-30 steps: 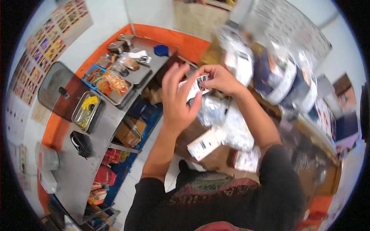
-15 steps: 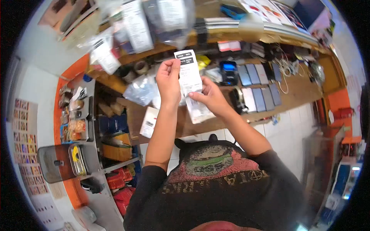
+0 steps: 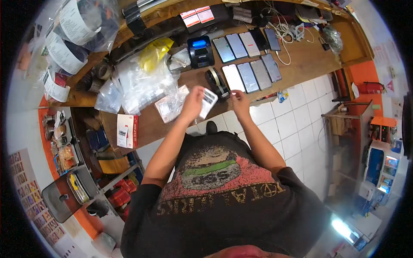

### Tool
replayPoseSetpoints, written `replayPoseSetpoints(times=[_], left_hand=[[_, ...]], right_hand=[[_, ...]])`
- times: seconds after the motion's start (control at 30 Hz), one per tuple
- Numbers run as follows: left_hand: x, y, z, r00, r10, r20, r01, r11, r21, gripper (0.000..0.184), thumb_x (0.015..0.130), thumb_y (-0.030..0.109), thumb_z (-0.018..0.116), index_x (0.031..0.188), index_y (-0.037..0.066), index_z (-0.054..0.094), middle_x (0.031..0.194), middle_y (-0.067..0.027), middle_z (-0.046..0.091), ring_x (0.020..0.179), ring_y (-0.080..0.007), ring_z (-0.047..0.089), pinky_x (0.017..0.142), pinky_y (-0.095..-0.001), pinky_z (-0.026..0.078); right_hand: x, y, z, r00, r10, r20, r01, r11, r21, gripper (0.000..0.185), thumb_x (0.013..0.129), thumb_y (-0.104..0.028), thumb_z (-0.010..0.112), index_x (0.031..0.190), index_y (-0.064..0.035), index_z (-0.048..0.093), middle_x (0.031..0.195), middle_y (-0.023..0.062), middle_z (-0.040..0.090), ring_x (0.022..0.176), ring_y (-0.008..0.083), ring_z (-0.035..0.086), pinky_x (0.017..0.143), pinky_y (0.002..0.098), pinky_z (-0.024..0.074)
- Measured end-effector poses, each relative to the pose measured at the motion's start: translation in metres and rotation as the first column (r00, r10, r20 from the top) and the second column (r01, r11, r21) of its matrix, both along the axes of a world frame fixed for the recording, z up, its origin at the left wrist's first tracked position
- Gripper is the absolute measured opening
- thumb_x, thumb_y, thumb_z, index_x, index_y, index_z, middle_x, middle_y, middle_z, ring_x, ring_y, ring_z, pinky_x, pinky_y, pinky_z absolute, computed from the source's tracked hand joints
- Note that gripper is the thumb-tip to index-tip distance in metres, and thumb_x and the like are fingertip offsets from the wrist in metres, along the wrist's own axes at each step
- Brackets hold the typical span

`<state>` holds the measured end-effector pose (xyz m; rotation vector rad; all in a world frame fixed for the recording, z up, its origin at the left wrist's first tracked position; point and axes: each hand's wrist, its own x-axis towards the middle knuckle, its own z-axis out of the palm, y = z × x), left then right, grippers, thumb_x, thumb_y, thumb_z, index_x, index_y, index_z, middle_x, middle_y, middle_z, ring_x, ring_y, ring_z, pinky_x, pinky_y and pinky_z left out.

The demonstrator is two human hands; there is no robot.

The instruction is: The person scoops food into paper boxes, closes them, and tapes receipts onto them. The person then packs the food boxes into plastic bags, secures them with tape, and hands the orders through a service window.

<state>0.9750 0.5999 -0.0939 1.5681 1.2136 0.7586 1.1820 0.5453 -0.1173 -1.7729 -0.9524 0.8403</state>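
My left hand [image 3: 192,104] is closed on a white paper slip [image 3: 208,103] with black print, now folded short, above the front edge of the wooden counter. Right of it, my right hand [image 3: 240,105] has its fingers pinched together; a small whitish spot shows at the fingertips, too small to name. Just behind both hands stands a black tape dispenser [image 3: 221,91] with a roll on it. A white box in clear plastic [image 3: 165,108] lies left of my left hand. Further left is a red and white box [image 3: 134,131] with a printed slip on its face.
Several phones [image 3: 247,77] lie in two rows on the counter [image 3: 301,64]. A black label printer [image 3: 200,52] with a lit blue panel stands behind the dispenser. Clear plastic bags [image 3: 137,86] and a yellow bag [image 3: 155,53] cover the left part. White cables [image 3: 282,30] coil at the back right.
The long paper slip, earlier spread between both hands, is now folded in my left hand. My right hand has left it and moved beside the tape dispenser. The view has shifted.
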Motion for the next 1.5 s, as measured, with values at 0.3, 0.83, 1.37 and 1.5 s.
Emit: replayPoseSetpoints(times=[0.3, 0.83, 1.37, 1.5], left_hand=[[0.054, -0.037, -0.068, 0.978, -0.032, 0.208, 0.129, 0.87, -0.476, 0.018, 0.087, 0.001, 0.062, 0.104, -0.003, 0.064, 0.092, -0.0071, 0.068, 0.084, -0.0128, 0.062, 0.076, -0.0263, 0.049], [0.09, -0.045, -0.08, 0.872, 0.268, 0.41, 0.09, 0.735, -0.672, 0.025, 0.087, 0.008, 0.068, 0.109, -0.002, 0.065, 0.103, -0.0087, 0.068, 0.09, -0.0134, 0.063, 0.08, -0.0251, 0.049], [0.122, -0.039, -0.098, 0.879, 0.451, 0.152, -0.139, 0.548, -0.825, 0.029, 0.083, 0.02, 0.073, 0.1, -0.002, 0.066, 0.09, -0.0086, 0.068, 0.079, -0.0176, 0.063, 0.067, -0.0334, 0.05], [0.129, -0.048, -0.134, 0.862, 0.503, -0.067, -0.375, 0.542, -0.752, 0.03, 0.078, 0.022, 0.077, 0.093, -0.002, 0.068, 0.084, -0.0104, 0.069, 0.069, -0.0168, 0.063, 0.058, -0.0344, 0.049]], right_hand=[[0.023, 0.057, -0.033, 0.859, 0.135, -0.495, -0.37, 0.831, -0.415, 0.025, 0.084, -0.027, 0.071, 0.081, -0.0021, 0.071, 0.069, 0.0039, 0.064, 0.061, 0.0152, 0.054, 0.056, 0.0315, 0.0418], [0.055, -0.095, 0.0, 0.964, 0.259, 0.065, -0.213, 0.893, -0.397, 0.029, 0.081, -0.033, 0.072, 0.074, -0.004, 0.074, 0.075, 0.0129, 0.06, 0.075, 0.0229, 0.057, 0.07, 0.0339, 0.0432], [0.062, -0.091, -0.022, 0.961, 0.278, 0.007, -0.258, 0.9, -0.35, 0.032, 0.08, -0.034, 0.073, 0.074, -0.0017, 0.072, 0.079, 0.0165, 0.062, 0.077, 0.0285, 0.062, 0.071, 0.0358, 0.0466], [0.056, -0.087, -0.022, 0.924, 0.374, 0.084, -0.324, 0.879, -0.35, 0.031, 0.08, -0.032, 0.073, 0.074, -0.0012, 0.071, 0.079, 0.0148, 0.062, 0.076, 0.0257, 0.061, 0.07, 0.0351, 0.046]])
